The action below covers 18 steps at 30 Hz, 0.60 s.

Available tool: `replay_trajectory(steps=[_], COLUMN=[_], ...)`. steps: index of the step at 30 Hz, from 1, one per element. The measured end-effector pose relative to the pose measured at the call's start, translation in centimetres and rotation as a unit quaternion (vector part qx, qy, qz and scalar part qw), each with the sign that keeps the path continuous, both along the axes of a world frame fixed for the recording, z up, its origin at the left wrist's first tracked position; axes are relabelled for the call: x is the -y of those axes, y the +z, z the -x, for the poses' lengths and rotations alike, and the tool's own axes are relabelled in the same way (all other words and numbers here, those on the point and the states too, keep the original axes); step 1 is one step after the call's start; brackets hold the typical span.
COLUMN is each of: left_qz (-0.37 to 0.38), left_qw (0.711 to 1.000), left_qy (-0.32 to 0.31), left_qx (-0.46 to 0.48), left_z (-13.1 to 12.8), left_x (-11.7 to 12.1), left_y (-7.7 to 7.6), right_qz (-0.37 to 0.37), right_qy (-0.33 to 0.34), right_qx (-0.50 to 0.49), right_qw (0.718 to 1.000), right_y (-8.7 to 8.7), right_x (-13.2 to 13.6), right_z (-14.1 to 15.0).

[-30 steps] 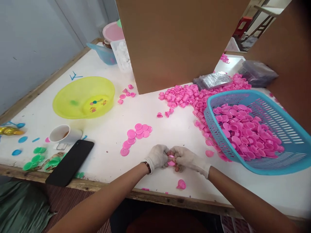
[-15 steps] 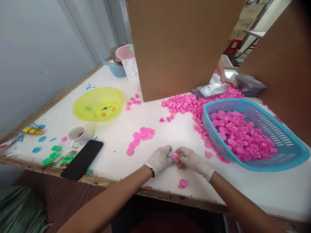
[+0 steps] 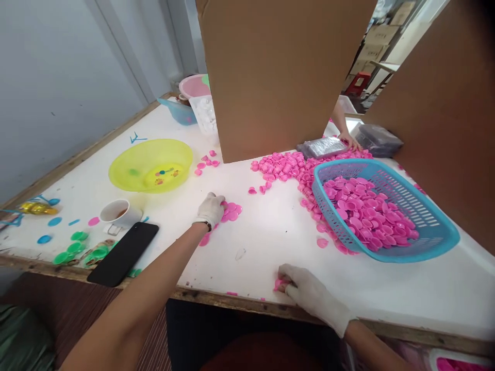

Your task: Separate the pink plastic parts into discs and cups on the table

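My left hand [image 3: 211, 209], in a white glove with bare fingertips, reaches over a small group of flat pink discs [image 3: 232, 212]. Its fingers are pinched together at the left disc of the group; the fingertips are partly hidden. Close to the table's front edge, my right hand [image 3: 305, 289], gloved alike, has its fingers closed around a small pink plastic cup [image 3: 279, 284]. A blue basket [image 3: 429, 255] full of pink cup-shaped pieces [image 3: 371, 216] stands on the right. Behind and beside it, a heap of small pink cups [image 3: 280, 166] spreads over the white table [image 3: 263, 242].
A yellow basin [image 3: 124, 167], a white mug [image 3: 127, 215], a black phone [image 3: 124, 255] and green pieces [image 3: 75, 247] lie on the left. A tall cardboard sheet [image 3: 274, 77] stands at the back. Another person's hand [image 3: 348, 139] rests by a wrapped pack [image 3: 323, 148].
My hands have parted. The left went leftward to the pink discs; the right came down to the pink cup near the front edge. The small piece they held together is no longer visible.
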<state>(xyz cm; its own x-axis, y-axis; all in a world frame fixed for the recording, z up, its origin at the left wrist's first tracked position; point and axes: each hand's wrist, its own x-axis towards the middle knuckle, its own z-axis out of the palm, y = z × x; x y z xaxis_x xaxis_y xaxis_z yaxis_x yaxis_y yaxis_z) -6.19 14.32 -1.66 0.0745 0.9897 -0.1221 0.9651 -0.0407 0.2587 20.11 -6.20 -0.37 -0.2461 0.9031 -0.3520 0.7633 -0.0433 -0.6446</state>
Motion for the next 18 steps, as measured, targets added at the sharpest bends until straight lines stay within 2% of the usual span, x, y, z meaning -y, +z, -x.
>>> replay_trajectory(steps=[3,7,10,13,16,18], left_qz=[-0.005,-0.015,-0.028,-0.051,-0.078,-0.069], left_qw=[1.000,1.000,1.000,0.998,0.993,0.985], left_qy=[0.010,0.001,-0.009,0.005,0.008,-0.022], left_qx=[-0.004,-0.017,-0.010,0.023,0.091,0.155], left_z=[-0.3,0.4,1.4,1.7,-0.1,-2.4], left_x=[0.2,1.1,1.7,2.3,4.0,6.3], left_y=[-0.1,-0.1,0.3,1.4,2.9,3.7], right_qz=[-0.038,-0.048,-0.081,-0.094,-0.079,-0.048], right_qy=[0.007,-0.029,-0.066,-0.086,-0.101,-0.109], right_qx=[-0.007,-0.063,-0.068,-0.090,-0.144,-0.197], right_qw=[0.999,0.996,0.992,0.988,0.981,0.973], right_y=[-0.5,0.3,1.1,1.7,2.3,2.7], right_x=[-2.1,-5.1,-5.9,-6.0,-6.1,-6.2], right_z=[1.5,1.7,0.9,0.3,0.7,1.5])
